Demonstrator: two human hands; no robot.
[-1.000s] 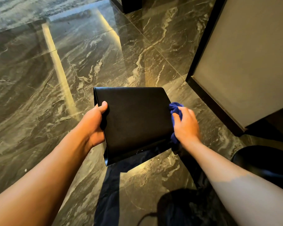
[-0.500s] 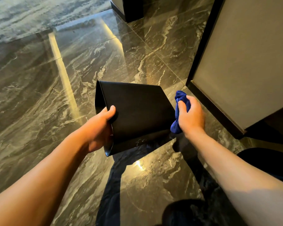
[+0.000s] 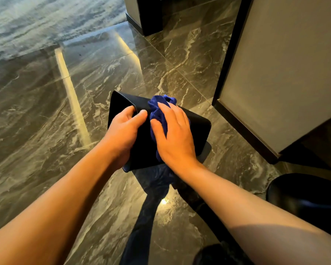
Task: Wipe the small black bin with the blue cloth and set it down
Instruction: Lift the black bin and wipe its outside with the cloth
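Note:
The small black bin [image 3: 199,129] is held on its side above the floor, its open rim toward the left. My left hand [image 3: 122,131] grips that rim, fingers hooked inside and thumb on the outer wall. My right hand [image 3: 174,138] lies flat on the bin's upper wall and presses the bunched blue cloth [image 3: 158,111] against it. The cloth sticks out past my fingertips and under my palm. Most of the bin's top face is hidden by my two hands.
Glossy dark marble floor [image 3: 65,131] lies all around, with a bright reflection strip on the left. A beige panel with a black base [image 3: 275,73] stands close on the right. A black round object [image 3: 304,197] sits at the lower right. A dark pillar base [image 3: 147,18] stands at the top.
My right hand has moved from the bin's right end onto its upper wall, carrying the cloth leftward. The bin has turned and my left hand has shifted up along the rim.

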